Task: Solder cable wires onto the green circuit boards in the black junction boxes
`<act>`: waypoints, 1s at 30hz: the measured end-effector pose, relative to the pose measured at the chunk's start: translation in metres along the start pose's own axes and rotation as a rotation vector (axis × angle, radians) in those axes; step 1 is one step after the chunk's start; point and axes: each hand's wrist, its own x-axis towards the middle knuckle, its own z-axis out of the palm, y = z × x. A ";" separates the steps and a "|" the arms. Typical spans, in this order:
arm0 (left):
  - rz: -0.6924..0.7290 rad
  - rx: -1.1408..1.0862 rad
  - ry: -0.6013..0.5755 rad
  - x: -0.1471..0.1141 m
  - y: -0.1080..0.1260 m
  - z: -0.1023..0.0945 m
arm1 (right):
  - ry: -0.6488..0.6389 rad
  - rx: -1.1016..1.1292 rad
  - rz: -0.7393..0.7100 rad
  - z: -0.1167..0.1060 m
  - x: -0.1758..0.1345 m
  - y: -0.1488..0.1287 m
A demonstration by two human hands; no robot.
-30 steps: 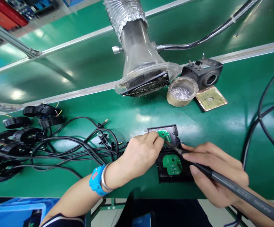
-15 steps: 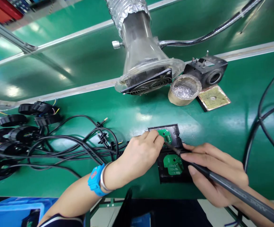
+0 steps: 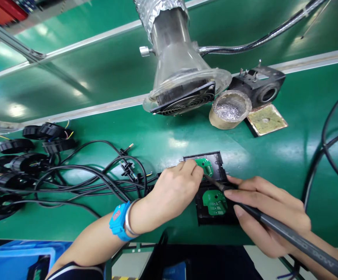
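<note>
My right hand [image 3: 270,214] grips a dark soldering iron [image 3: 279,225], its tip pointing left at the upper green circuit board [image 3: 205,166]. That board sits in a black frame [image 3: 217,158]. My left hand [image 3: 175,186] is closed in a pinch at the board's left edge, close to the iron's tip; what lies between the fingertips is hidden. Just below, a second green circuit board [image 3: 215,203] rests in another black frame [image 3: 203,221]. Black cables [image 3: 99,179] with bared coloured ends lie left of my left hand, some running behind it.
A fume hood [image 3: 180,70] with a fan hangs above the bench. Behind the boards stand a round pot [image 3: 225,116] of metal bits, a black iron holder [image 3: 258,83] and a yellow sponge [image 3: 266,119]. Black rings [image 3: 29,164] lie left. A blue bin [image 3: 20,260] is lower left.
The view has shifted slightly. Both hands stay in nearly the same place, with the iron's tip still at the upper board beside the left fingertips.
</note>
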 end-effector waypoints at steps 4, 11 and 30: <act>-0.005 -0.005 -0.017 0.000 0.000 0.000 | -0.029 -0.047 -0.061 0.001 0.000 -0.001; -0.010 0.022 -0.003 0.000 0.000 0.001 | -0.009 0.000 0.030 -0.008 -0.004 -0.006; 0.003 0.001 -0.007 0.007 -0.001 -0.011 | -0.003 -0.308 -0.042 0.016 -0.007 0.017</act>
